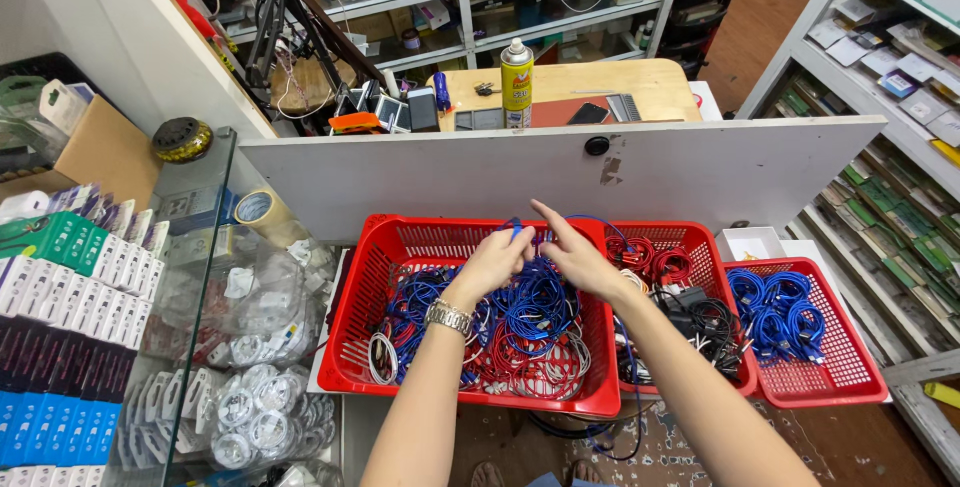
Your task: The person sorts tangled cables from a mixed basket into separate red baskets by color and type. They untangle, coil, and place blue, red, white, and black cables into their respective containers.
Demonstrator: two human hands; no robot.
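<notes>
My left hand point(492, 260), with a metal watch on its wrist, and my right hand point(578, 259) meet above a large red basket point(352, 315) full of tangled blue, red and white cables. Both hands pinch a thin blue cable point(516, 231) between their fingers, and it loops off to the right over the basket rim. My right index finger sticks out, pointing up and to the left. A second red basket point(700, 243) with red and black cables stands to the right, partly behind my right forearm.
A smaller red basket point(852, 367) at the far right holds coiled blue cables. A white board point(700, 172) stands upright behind the baskets. Beyond it is a wooden table with a yellow spray can point(516, 82). Boxed goods and bagged cables point(250, 387) fill the glass case on the left.
</notes>
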